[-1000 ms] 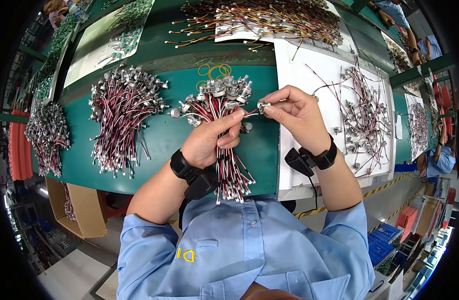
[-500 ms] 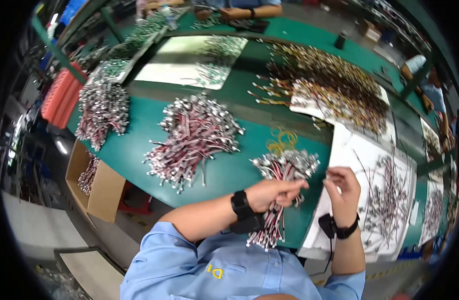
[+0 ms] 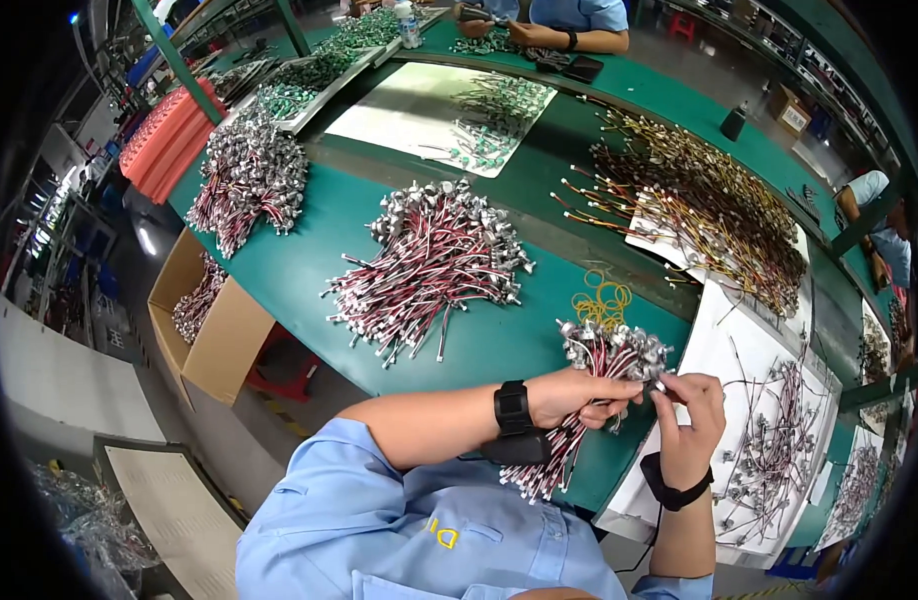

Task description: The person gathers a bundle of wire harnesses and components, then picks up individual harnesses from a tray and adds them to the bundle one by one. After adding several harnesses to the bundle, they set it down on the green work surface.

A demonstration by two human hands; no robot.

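My left hand (image 3: pixel 567 396) is closed over a bundle of red, black and white cables (image 3: pixel 634 350) with silvery round ends, its thumb and fingers pinched on cables. The silvery heads stick out beyond the hand, and the white plugs (image 3: pixel 541 482) fan out nearer to me. Close by on the right, my right hand (image 3: pixel 693 412) pinches a small silvery cable end (image 3: pixel 663 384) between thumb and fingertips. The fingers partly cover how many cables each hand holds. Yellow rubber bands (image 3: pixel 603 300) lie just beyond the bundle.
A larger cable pile (image 3: pixel 439 265) lies on the green table (image 3: pixel 309 305), another pile (image 3: pixel 247 175) farther left. Loose cables (image 3: pixel 779 425) lie on a white sheet (image 3: pixel 694 465) at right, yellow-and-black ones (image 3: pixel 704 195) beyond. A cardboard box (image 3: pixel 224 355) stands below the left edge. Co-workers sit across.
My right hand has closed in on my left, and its fingertips now pinch a cable end beside the left fingers. The view has shifted, so the table appears farther right.
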